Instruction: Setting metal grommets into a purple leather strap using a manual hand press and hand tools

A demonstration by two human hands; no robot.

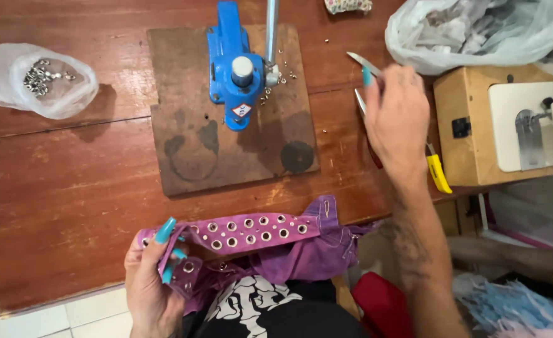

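My left hand (151,275) grips the left end of a purple fabric strip (258,235) studded with two rows of metal eyelets, held at the near edge of the wooden table (70,188). My right hand (398,122) reaches to the right of the blue hand press (233,69) and closes on pliers (376,106) with red and yellow handles; their metal jaws stick out past my fingers. The press stands on a wooden board (226,150) with loose eyelets scattered by its base.
A clear plastic bag with metal eyelets (39,78) lies at the far left. A large plastic bag of fabric (476,31) sits at the back right. A sewing machine in a wooden base (508,125) stands on the right. Cloth scraps lie below at right.
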